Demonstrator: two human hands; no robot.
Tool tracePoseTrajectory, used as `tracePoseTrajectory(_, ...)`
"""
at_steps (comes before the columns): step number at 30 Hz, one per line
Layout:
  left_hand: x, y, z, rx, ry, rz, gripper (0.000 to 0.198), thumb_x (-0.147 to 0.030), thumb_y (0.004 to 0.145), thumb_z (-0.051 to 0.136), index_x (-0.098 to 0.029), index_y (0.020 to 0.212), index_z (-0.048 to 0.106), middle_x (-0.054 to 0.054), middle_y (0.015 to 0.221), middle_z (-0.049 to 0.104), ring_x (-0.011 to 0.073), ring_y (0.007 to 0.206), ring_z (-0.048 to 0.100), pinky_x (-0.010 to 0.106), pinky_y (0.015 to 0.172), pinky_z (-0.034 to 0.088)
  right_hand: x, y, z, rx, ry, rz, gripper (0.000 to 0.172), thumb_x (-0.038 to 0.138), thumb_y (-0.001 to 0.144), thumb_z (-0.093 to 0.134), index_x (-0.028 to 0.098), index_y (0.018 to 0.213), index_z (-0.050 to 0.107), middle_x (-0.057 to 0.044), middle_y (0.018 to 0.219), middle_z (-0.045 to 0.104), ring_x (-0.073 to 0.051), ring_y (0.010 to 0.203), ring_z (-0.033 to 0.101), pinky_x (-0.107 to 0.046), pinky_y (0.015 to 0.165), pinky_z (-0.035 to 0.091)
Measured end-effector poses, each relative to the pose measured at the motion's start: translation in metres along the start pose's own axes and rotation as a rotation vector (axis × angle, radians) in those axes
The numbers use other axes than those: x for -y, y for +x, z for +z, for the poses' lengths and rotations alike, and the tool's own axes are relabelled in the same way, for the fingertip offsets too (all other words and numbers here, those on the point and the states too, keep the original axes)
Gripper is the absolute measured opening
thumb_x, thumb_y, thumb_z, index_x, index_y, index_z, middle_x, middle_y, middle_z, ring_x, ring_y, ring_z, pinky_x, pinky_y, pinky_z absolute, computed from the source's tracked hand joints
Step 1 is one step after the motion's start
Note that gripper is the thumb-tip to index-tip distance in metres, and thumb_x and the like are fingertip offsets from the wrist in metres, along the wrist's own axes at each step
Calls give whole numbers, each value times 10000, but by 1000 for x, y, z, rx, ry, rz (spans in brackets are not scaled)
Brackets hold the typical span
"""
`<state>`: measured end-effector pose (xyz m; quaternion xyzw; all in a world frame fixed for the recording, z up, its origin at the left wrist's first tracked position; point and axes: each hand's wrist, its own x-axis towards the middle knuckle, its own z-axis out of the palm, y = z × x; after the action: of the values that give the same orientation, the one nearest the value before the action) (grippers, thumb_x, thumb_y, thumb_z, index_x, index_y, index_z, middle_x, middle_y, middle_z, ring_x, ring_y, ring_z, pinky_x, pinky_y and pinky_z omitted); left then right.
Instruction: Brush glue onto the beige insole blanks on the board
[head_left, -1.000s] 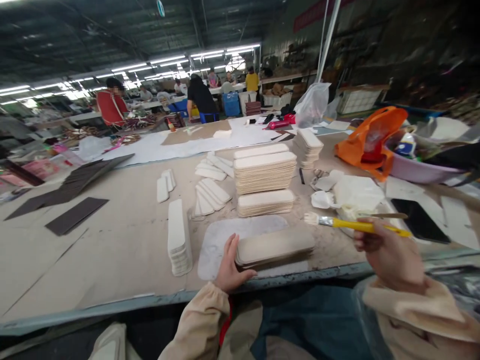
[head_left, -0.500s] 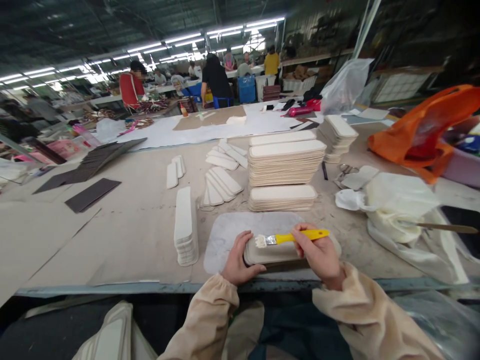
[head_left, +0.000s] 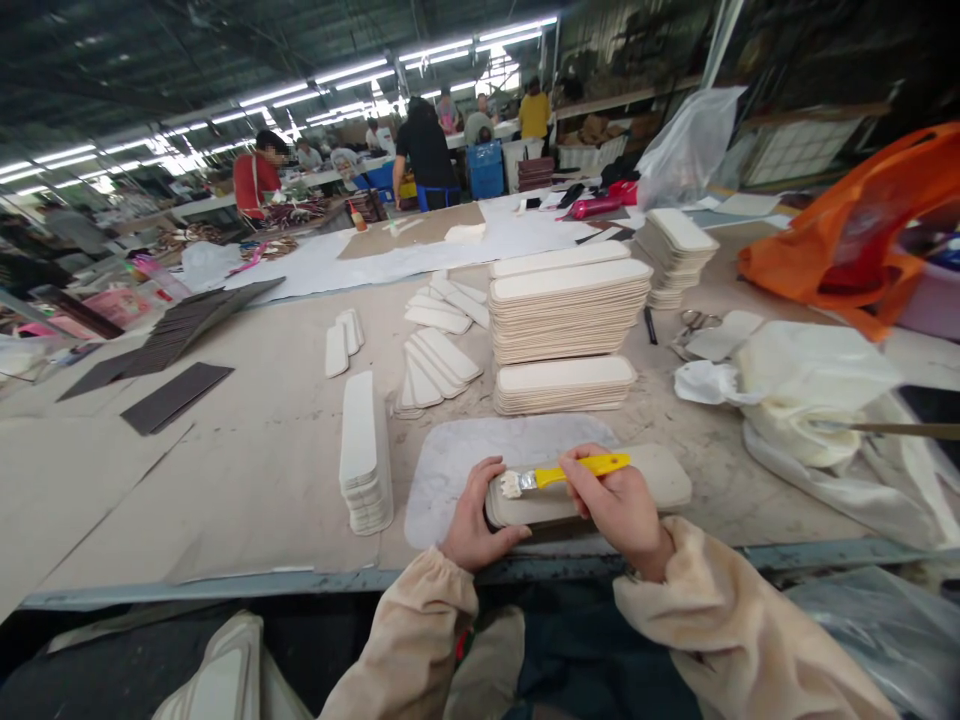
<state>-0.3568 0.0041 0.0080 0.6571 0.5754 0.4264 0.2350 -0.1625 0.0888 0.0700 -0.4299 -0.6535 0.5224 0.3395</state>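
Observation:
My right hand [head_left: 621,502] is closed around the yellow handle of a paintbrush [head_left: 550,477]. Its bristles, coated in a pale paste, lie at the left part of a long beige round-cornered panel [head_left: 652,478]. That panel is on top of a low stack whose height is partly hidden by my hands. My left hand [head_left: 478,520] grips the stack's left end, thumb along the near side and fingers at the far side. Beneath it lies a translucent whitish sheet [head_left: 441,465] on the table.
Behind stand tall stacks of cream panels [head_left: 566,310], with fanned panels [head_left: 439,365] to their left. A narrow stack [head_left: 360,440] is nearer left. Dark strips [head_left: 176,397] lie further left. On the right are scissors [head_left: 697,322], a plastic-wrapped pot [head_left: 814,375] and an orange bag [head_left: 832,240].
My right hand has brought the paintbrush left and lower toward the panel's left end. The left hand keeps its hold on the stack. The whole view has shifted slightly.

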Motion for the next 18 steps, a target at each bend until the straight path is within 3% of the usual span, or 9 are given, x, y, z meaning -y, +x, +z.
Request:
tracePoseTrajectory(8, 1, 1, 1, -22, 38, 37, 700, -385, 671, 683, -178, 1259, 365, 161, 1346, 349, 306, 1263, 336, 485, 1041, 290, 2, -1, -14, -85, -158, -30, 344, 518, 828, 481, 197, 741, 571, 22, 466, 515, -134, 440, 509, -235, 470, 405)
tracePoseTrajectory(18, -3, 2, -1, -34, 83, 41, 642, -354, 682, 669, -184, 1235, 391, 160, 1327, 373, 311, 1252, 358, 499, 1026, 306, -9, -3, -65, -334, -387, -7, 373, 514, 825, 457, 186, 741, 612, -8, 557, 597, -149, 499, 555, -248, 499, 403)
